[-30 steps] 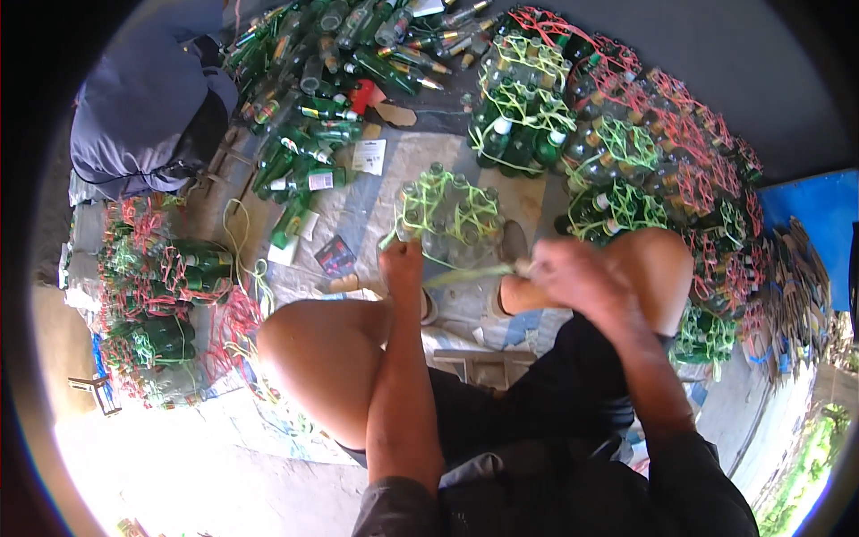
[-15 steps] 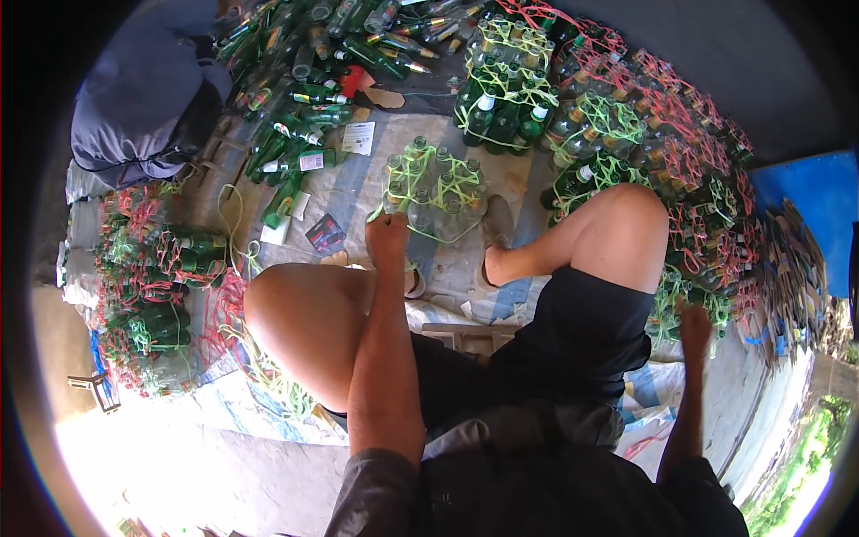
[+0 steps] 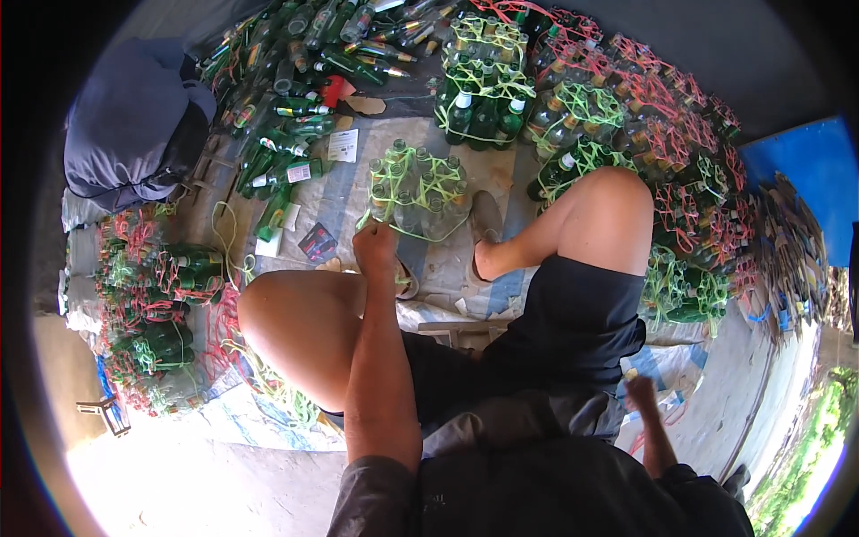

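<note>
My left hand (image 3: 376, 246) reaches forward between my knees and grips the near edge of a bundle of clear glass bottles (image 3: 419, 190) tied with yellow-green string, which stands on the mat in front of my feet. My right hand (image 3: 641, 392) hangs back beside my right hip, low at the right, near the ground; I cannot tell whether it holds anything. I sit with bare knees apart, in dark shorts.
Several tied bundles of green bottles (image 3: 483, 94) fill the far and right side, some bound in pink string (image 3: 667, 134). Loose green bottles (image 3: 277, 148) lie at the upper left beside a person in blue-grey clothes (image 3: 134, 125). More bundles (image 3: 152, 304) stack at my left. A blue sheet (image 3: 796, 166) lies at the right.
My right hand has left the bundle and swung back to my right hip. My left hand stays on the string-tied bundle, which now sits slightly farther ahead.
</note>
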Demonstrator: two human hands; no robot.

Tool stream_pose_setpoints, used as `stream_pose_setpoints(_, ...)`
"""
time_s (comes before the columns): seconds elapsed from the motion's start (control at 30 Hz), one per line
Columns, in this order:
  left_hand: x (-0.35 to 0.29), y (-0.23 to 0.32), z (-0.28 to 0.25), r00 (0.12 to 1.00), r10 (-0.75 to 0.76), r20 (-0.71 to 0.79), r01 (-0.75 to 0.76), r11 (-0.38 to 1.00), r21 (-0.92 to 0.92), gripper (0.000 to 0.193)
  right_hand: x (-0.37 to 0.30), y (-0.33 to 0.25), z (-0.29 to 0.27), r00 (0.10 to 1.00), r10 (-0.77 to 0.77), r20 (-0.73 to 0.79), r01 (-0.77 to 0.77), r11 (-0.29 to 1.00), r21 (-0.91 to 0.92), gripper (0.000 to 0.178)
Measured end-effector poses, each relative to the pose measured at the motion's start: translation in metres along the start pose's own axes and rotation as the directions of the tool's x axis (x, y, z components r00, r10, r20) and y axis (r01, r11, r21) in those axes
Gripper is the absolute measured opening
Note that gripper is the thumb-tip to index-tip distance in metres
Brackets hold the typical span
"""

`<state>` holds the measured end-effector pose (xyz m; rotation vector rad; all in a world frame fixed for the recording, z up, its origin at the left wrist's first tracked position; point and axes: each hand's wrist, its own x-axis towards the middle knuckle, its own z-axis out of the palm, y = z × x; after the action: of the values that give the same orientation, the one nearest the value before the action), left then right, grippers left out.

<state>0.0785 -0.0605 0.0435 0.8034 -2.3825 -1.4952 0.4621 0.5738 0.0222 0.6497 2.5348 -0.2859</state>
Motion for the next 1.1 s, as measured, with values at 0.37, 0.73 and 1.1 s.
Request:
stream_pose_setpoints(0.37,-0.008,-0.006,-0.024,1.000,-0.002,-0.004,0.002,0.999,0.049,0.029,-0.034,-0.387,-0.255,0.592,-0.298,-0.749,0.706,0.640,0.303,0.011)
stream_pose_setpoints(0.73,-0.001,0.004,-0.011,0.998,-0.025,-0.058,0.031,0.993,0.111,0.031,0.090,-0.590,-0.127,0.611,-0.753,-0.243,0.790,0.562,0.246,0.043)
stream_pose_setpoints(1.1,-0.014,0.016,-0.016,0.999,0.034,-0.015,-0.033,0.997,0.073,0.030,0.129,-0.615,-0.067,0.621,-0.741,-0.254,0.775,0.629,0.061,0.027)
